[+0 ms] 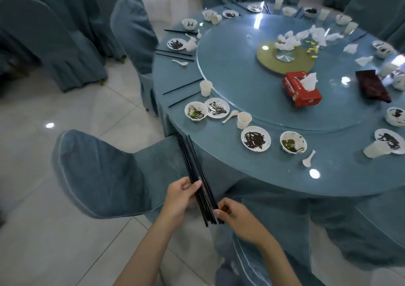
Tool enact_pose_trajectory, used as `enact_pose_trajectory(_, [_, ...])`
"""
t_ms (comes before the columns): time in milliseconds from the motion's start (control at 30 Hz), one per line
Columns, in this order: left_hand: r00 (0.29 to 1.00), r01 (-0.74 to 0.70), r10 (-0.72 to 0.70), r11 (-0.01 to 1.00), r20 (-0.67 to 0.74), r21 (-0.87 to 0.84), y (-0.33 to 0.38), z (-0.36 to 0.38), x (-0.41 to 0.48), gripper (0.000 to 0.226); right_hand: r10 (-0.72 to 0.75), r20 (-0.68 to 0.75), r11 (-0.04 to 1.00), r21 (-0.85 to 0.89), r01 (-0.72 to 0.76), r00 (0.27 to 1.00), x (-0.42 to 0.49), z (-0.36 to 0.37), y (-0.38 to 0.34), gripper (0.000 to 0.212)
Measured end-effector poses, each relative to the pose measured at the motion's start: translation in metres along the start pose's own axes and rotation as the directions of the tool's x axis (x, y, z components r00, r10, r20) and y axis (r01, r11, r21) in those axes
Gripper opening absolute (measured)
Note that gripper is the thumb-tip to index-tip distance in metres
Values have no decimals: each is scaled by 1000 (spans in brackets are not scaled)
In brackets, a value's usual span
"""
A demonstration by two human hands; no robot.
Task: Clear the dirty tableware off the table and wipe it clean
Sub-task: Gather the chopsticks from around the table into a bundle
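Observation:
A bundle of several black chopsticks [192, 165] is held in front of me, below the table's near edge. My left hand [179, 200] grips the bundle at its middle. My right hand [236, 217] pinches the bundle's near ends. On the round blue table [219, 150] lie dirty plates [255, 141], dirty bowls [293, 142], white spoons [308, 159], paper cups [243, 120] and more loose chopsticks [183, 86]. Crumpled tissues [291, 39] lie on the glass turntable [241, 77].
A red tissue box [301, 90] and a dark wrapper [372, 86] sit on the turntable. Blue-covered chairs [98, 171] stand at the table's left and near side. Another covered table stands at the far left. The floor is pale tile.

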State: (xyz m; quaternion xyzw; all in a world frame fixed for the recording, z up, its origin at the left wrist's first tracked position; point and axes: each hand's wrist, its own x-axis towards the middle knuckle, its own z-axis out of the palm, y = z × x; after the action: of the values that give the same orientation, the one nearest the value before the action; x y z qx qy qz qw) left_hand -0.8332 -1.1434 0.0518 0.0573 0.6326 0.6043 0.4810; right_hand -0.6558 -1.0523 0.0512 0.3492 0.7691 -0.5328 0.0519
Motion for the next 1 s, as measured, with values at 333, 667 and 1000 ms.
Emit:
enact_pose_trajectory(333, [996,-74,72,997,62,32,37,-180,-30,19,15,47,989,-148,-8,999,35,143,-113,26])
enact_pose_trajectory(667, [991,-136,136,989,-3,-58,97,-291,-14,18,-52,221,989,-121,80,974,108,190,-210,37])
enact_pose_trajectory(1000, [980,-171,165,984,-108,-55,175,-371,87,20,-87,204,978,202,45,975,234,210,-288,23])
